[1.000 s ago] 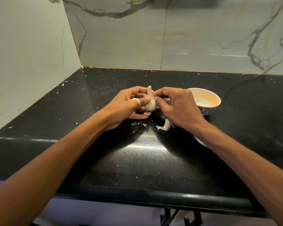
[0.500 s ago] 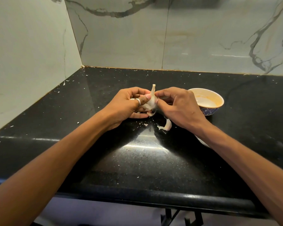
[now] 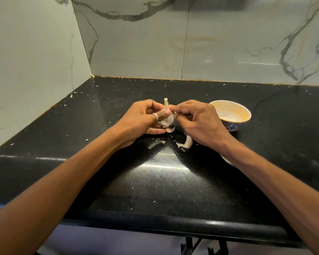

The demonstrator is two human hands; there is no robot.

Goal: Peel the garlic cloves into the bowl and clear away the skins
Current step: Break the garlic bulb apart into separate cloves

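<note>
A white garlic bulb [image 3: 168, 117] with its stem pointing up is held just above the black counter [image 3: 162, 181]. My left hand [image 3: 142, 122], a ring on one finger, grips the bulb from the left with the thumb pressed on its side. My right hand [image 3: 199, 120] pinches the bulb near the stem from the right. A curled piece of garlic skin [image 3: 187, 142] lies on the counter under my right hand. The bowl [image 3: 245, 112], pale orange inside and blue-patterned outside, stands just right of my right hand.
Small white flakes of skin are scattered over the counter, thickest along the back edge and left wall. Marble-look tiled walls close off the left side and the back. The counter's rounded front edge [image 3: 173, 223] runs below my forearms.
The bulb has been turned a little between my hands, its stem standing more upright, and my right fingers have shifted up toward the stem. The bowl and loose skin stayed put.
</note>
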